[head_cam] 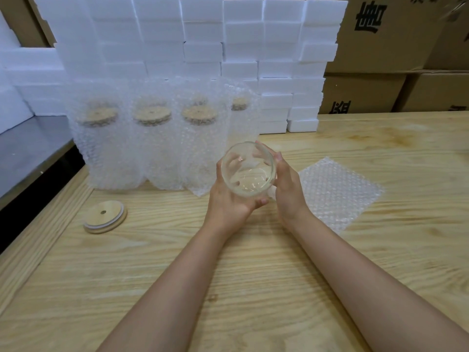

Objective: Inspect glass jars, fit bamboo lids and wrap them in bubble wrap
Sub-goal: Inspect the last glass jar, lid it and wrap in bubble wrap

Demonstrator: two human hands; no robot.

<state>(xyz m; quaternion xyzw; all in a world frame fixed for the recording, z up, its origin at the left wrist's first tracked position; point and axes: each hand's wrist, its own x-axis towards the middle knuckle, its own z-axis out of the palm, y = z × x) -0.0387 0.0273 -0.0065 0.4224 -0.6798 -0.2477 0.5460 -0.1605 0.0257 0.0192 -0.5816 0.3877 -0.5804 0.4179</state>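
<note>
From the head camera: one bare glass jar [248, 171] is held over the wooden table [253, 262], mouth towards the camera. The left hand [228, 207] cups it from below and the right hand [288, 189] clasps its side. One loose bamboo lid [105, 217] lies to the left and one bubble wrap sheet [337, 191] to the right. At least four wrapped jars [101, 138] stand behind, lids fitted.

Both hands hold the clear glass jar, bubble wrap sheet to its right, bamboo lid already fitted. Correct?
No: the head view shows the round bamboo lid lying on the wooden table, left of the clear glass jar. The left hand and right hand do hold that jar, bubble wrap sheet to its right.
</note>
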